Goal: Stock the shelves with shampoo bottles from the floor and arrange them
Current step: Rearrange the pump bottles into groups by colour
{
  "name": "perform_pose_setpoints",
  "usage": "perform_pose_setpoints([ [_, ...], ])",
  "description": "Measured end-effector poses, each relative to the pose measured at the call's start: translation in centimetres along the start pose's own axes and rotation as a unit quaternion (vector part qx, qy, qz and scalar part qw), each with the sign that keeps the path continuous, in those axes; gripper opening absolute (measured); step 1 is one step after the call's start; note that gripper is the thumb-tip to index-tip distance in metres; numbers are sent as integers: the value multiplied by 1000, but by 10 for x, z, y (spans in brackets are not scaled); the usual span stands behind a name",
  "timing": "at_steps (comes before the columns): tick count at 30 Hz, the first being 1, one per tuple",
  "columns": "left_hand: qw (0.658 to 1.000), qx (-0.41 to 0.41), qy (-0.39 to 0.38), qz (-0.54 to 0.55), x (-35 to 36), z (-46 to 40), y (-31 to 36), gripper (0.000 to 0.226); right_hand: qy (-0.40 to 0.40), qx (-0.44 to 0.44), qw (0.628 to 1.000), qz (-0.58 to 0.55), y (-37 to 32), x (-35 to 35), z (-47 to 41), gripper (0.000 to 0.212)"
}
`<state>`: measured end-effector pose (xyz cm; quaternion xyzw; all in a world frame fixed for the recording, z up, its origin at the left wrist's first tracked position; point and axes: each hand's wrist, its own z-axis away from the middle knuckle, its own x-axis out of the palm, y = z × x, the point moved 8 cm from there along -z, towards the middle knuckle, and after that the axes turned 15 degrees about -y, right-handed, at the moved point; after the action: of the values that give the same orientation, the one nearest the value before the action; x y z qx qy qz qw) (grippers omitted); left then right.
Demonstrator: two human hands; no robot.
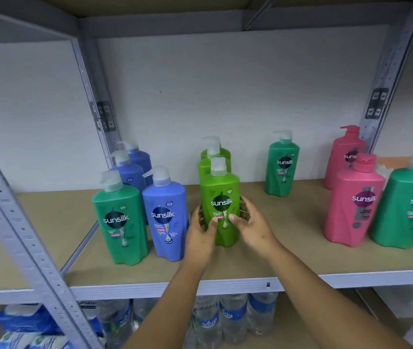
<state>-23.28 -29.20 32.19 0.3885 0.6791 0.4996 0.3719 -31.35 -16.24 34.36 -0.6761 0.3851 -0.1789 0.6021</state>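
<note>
A pale wall (pixel 225 91) backs a grey metal rack with perforated uprights (pixel 24 235). A brown board (pixel 288 248) lies within the rack; below the board stand clear water bottles (pixel 233 318) and blue packets (pixel 29 321)

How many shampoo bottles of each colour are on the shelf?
Blue bottles: 3
Lime green bottles: 3, the front one held by the left hand and right hand
Dark green bottles: 3
Pink bottles: 2
Total: 11
</note>
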Motion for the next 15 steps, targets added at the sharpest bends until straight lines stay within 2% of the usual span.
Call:
perform_pose_setpoints([
  [7, 1000, 6, 15, 22, 3, -12, -6, 46, 8, -6, 1000, -2, 4, 1, -14, 53],
  [15, 1000, 10, 23, -1, 3, -24, -13, 46, 7, -6, 1000, -10, 7, 1, -24, 54],
])
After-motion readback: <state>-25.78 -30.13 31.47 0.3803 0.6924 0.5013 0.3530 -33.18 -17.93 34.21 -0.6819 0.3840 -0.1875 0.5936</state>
